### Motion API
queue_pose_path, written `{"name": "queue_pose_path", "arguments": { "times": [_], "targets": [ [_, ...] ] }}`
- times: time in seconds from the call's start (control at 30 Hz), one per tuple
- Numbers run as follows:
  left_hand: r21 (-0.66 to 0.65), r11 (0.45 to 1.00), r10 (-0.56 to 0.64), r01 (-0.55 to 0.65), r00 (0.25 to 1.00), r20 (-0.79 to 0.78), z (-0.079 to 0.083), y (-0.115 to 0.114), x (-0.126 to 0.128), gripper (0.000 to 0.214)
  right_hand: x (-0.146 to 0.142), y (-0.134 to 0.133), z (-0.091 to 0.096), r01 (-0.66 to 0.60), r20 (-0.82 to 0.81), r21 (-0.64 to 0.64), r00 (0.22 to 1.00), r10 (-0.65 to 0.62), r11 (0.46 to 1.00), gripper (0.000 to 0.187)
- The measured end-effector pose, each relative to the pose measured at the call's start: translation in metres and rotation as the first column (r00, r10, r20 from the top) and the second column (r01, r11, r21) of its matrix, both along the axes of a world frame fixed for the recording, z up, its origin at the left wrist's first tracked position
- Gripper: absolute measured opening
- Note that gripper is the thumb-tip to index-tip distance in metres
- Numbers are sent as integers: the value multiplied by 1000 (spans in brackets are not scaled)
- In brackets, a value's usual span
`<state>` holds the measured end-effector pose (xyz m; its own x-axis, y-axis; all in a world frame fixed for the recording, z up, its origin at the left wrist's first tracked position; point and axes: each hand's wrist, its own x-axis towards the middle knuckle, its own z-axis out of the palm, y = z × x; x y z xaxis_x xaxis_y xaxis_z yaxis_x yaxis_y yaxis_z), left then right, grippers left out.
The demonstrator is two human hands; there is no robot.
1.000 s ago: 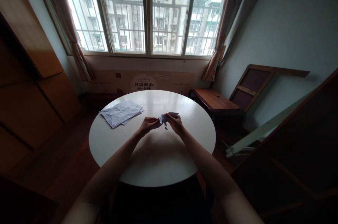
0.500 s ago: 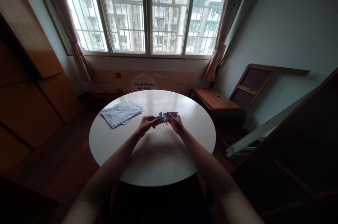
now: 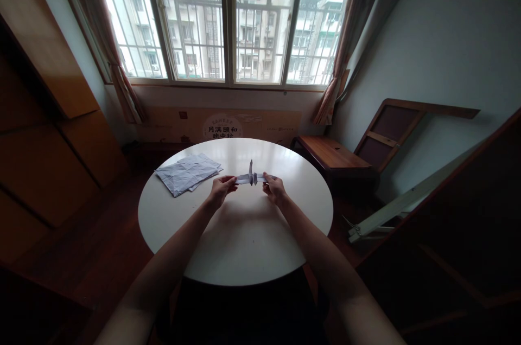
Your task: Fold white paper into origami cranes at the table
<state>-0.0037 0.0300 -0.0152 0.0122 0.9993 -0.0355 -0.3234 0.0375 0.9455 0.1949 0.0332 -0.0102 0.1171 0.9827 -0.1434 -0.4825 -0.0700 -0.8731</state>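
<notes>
Head view: creased paper fold (image 3: 251, 177), perhaps crane-shaped, in pinching grip of left hand (image 3: 222, 189) and right hand (image 3: 274, 189).

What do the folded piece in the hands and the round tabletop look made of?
The small white folded piece looks like thin matte paper: sharp creases, one flap standing up. The round white table seems a hard glossy top, perhaps lacquered or laminate; it mirrors the window.

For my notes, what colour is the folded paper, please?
The folded paper is white, in head view.
</notes>
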Motion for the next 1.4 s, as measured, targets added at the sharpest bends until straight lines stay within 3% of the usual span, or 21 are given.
{"name": "queue_pose_path", "arguments": {
  "times": [0.27,0.33,0.4,0.47,0.57,0.67,0.73,0.8,0.9,1.03,1.1,1.23,1.4],
  "targets": [
    [-30,998,54,-55,997,-53,6,-3,-2,32,20,8,-1,20,-10,-72,1000,-20,997,10],
    [-28,998,58,-60,995,-82,6,-3,-2,31,29,11,-3,55,67,-81,997,-49,995,20],
    [-21,999,47,-49,993,-105,5,-2,-2,29,38,13,-6,121,250,-70,963,-100,990,40],
    [-7,999,31,-32,992,-121,3,-2,-2,27,48,14,-7,191,504,-30,851,-150,981,53],
    [15,1000,14,-12,990,-138,2,-1,-2,28,58,11,-4,274,834,55,516,-195,960,41],
    [26,1000,14,-10,988,-156,1,-1,-1,28,61,7,2,368,942,239,139,-307,899,28],
    [33,999,18,-12,986,-166,2,-2,-1,28,58,5,7,333,932,329,36,-360,884,19],
    [39,999,13,-7,985,-174,2,-3,-1,29,52,3,9,178,947,296,74,-313,938,28],
    [39,999,0,7,983,-184,3,-4,-1,30,41,1,6,-77,982,130,150,-117,989,32],
    [40,999,-5,13,982,-189,5,-6,-1,29,34,2,-3,-119,954,133,285,-95,984,17],
    [39,999,-5,13,982,-189,6,-7,0,29,35,6,-7,-135,968,128,233,-94,983,22],
    [39,999,-10,18,982,-189,6,-7,1,28,38,19,-11,-68,999,45,-3,-45,997,53],
    [41,999,-6,15,978,-210,4,-5,1,25,37,37,-13,-18,994,-44,-98,42,999,57]
  ]
}}
